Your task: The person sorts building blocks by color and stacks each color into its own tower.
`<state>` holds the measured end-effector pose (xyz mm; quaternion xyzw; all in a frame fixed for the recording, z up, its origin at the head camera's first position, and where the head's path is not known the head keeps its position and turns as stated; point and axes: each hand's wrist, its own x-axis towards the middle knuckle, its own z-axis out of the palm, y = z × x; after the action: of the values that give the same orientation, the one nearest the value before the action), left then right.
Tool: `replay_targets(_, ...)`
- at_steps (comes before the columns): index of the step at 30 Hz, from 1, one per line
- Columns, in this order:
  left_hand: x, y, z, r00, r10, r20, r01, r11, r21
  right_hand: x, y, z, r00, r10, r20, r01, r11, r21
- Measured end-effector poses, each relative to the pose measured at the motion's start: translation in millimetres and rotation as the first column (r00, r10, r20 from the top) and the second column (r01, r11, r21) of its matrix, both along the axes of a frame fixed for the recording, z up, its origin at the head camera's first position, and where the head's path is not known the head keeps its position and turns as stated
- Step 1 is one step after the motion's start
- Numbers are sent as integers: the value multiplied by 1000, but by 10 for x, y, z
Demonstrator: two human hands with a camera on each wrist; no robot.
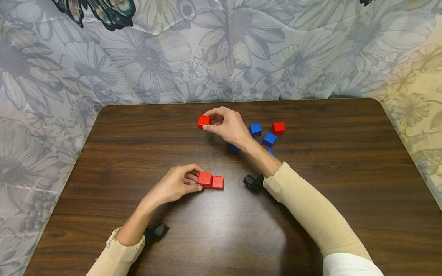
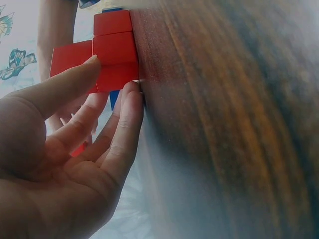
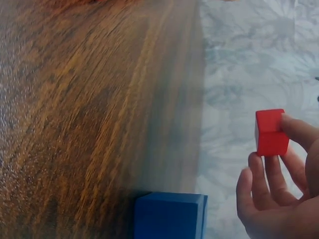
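Low at the middle of the table, my left hand (image 1: 176,184) holds a small group of red cubes. One red cube (image 1: 205,178) sits raised on top, and a lower red cube (image 1: 217,183) stands against its right side. In the left wrist view, the thumb lies on one face of the red cubes (image 2: 115,47) and the fingertips touch near the tabletop. Farther back, my right hand (image 1: 228,124) pinches a single red cube (image 1: 203,122) between thumb and fingers. The right wrist view shows that red cube (image 3: 271,134) held up off the table.
Right of my right hand lie blue cubes (image 1: 255,129) and another red cube (image 1: 278,128). My right forearm partly covers some blue cubes. The dark wooden table (image 1: 138,138) ends at a floral cloth (image 1: 148,57) behind. A blue cube (image 3: 168,216) shows large in the right wrist view.
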<state>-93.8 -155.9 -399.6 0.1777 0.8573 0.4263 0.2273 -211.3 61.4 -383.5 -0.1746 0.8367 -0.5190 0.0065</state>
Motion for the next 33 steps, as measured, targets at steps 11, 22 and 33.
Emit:
replay_targets(11, 3, -15, -18, 1000, -1, -12, 1, 1000, 11, 135, 63, 100, 1000, 28, -1, -28, 999, -35)
replay_targets(22, 4, -20, -37, 1000, 1, -6, -1, 1000, 6, 284, 163, 175, 998, 58, -26, -60, 996, -65)
replay_targets(33, 7, -16, -26, 1000, 1, -18, -1, 1000, 9, 404, 234, 218, 996, 81, -34, -83, 993, -78)
